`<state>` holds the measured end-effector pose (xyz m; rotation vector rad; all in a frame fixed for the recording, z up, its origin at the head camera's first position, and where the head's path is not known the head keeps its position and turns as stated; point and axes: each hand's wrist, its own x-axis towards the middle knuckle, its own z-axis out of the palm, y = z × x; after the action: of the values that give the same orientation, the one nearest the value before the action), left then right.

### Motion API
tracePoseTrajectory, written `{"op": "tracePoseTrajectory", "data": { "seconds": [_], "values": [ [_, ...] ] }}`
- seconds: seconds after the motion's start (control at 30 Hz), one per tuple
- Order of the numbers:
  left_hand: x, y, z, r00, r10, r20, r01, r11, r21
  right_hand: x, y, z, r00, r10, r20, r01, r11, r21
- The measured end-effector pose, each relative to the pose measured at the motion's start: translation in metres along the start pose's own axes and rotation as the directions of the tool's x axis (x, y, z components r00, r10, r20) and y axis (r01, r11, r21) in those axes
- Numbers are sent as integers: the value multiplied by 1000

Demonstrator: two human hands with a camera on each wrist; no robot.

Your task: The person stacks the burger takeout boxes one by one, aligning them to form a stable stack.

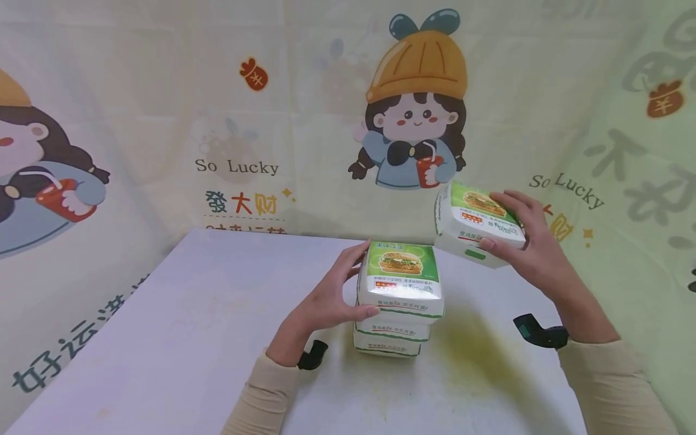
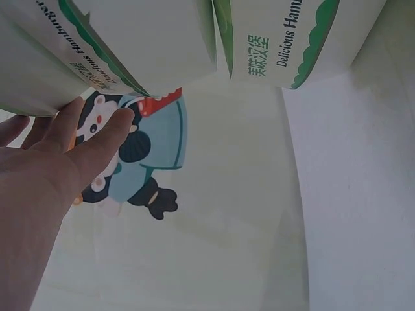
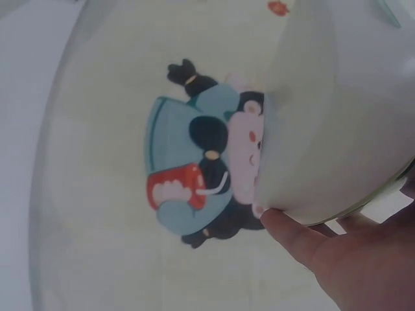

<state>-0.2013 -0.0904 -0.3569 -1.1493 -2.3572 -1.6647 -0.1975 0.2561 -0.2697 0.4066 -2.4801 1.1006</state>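
Observation:
A stack of three white and green hamburger boxes (image 1: 399, 329) stands on the table, the top one set slightly off from those below. My left hand (image 1: 331, 293) grips this top hamburger box (image 1: 405, 284) at its left side, thumb on the front and fingers toward the back. In the left wrist view, printed box sides (image 2: 272, 45) fill the upper part, above the fingers. Held up to the right of the stack is another hamburger box (image 1: 478, 223), tilted, in my right hand (image 1: 530, 241). The right wrist view shows its plain pale side (image 3: 331, 116) with the fingers at its edge.
The white table (image 1: 217, 338) runs up to a printed cloth backdrop (image 1: 315, 121) with cartoon figures and lettering. More printed cloth (image 1: 652, 254) hangs along the right side. A yellowish stain (image 1: 470, 356) marks the tabletop right of the stack.

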Motion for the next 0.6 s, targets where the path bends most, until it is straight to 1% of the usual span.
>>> {"op": "tracePoseTrajectory", "data": {
  "seconds": [0.2,0.37,0.6],
  "values": [
    [-1,-1,0,1000,-1,0,1,1000,0,-2,-24,1,999,-39,28,38,999,17],
    [0,-2,0,1000,9,6,-9,1000,-14,-6,-37,7,995,-74,67,72,997,33],
    [1,-2,0,999,33,5,-33,999,-22,-8,-50,15,975,-143,168,125,986,112]
  ]
}}
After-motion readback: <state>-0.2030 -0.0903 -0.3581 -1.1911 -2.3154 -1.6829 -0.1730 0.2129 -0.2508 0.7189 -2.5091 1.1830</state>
